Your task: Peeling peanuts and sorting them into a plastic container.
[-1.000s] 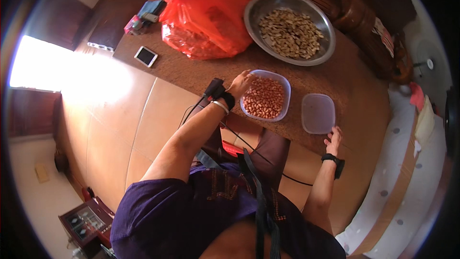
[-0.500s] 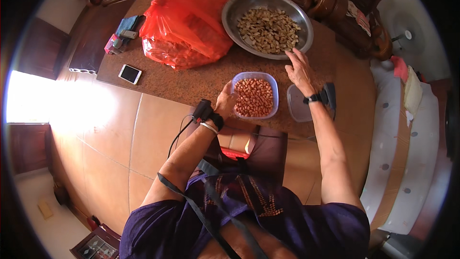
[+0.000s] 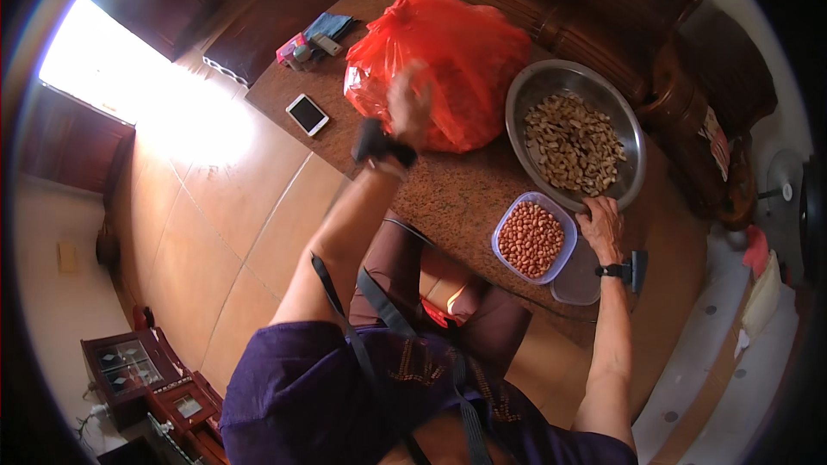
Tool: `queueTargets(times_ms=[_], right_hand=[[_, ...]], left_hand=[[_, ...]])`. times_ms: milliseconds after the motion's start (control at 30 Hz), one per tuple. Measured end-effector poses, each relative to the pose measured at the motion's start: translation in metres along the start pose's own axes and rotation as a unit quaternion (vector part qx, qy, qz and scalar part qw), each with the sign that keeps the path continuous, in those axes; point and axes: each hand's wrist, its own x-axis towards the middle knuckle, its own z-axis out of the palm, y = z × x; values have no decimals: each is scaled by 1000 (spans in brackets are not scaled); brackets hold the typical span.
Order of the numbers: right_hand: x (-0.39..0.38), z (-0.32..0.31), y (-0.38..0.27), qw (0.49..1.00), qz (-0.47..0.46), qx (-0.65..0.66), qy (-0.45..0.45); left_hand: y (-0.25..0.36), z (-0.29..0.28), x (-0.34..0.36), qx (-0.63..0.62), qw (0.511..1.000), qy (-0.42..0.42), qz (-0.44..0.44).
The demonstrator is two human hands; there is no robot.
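My left hand (image 3: 409, 108), smeared by motion, is up in front of the knotted red plastic bag (image 3: 457, 77); whether it touches the bag cannot be made out. At the near rim of a wide metal basin (image 3: 513, 125), the fingers of my right hand (image 3: 601, 226) are bent over the edge. Unshelled peanuts (image 3: 573, 142) fill the basin's bottom. Just left of that hand, a clear bluish plastic box (image 3: 497, 245) holds reddish shelled peanuts (image 3: 531, 239). The box's flat translucent lid (image 3: 575, 277) lies beside it, partly under my right wrist.
A white phone (image 3: 307, 114) lies near the left edge of the brown speckled table (image 3: 448, 198). Behind it are a blue cloth (image 3: 332, 24), a pale small device (image 3: 326, 44) and a pink pack (image 3: 291, 49). A carved wooden bench (image 3: 551, 9) stands along the far side.
My left hand has left the plastic box and moved forward to the red bag. My right hand has come down onto the basin's rim. The whole view has turned left.
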Motion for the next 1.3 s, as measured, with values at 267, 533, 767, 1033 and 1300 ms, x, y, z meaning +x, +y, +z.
queueTargets(times_ms=[267, 533, 767, 1033, 1300], right_hand=[[8, 3, 8, 999, 2, 5, -54], [38, -38, -64, 994, -69, 90, 1], [87, -52, -189, 935, -153, 320, 30], [122, -30, -292, 901, -103, 419, -38], [128, -42, -311, 961, -79, 261, 39]], left_hand=[[-73, 0, 157, 234, 955, -183, -26], [-94, -25, 129, 34, 938, -289, -188], [-34, -63, 98, -141, 899, -253, -328], [25, -105, 60, -238, 894, -286, -250], [4, -121, 58, -343, 799, -349, -350]])
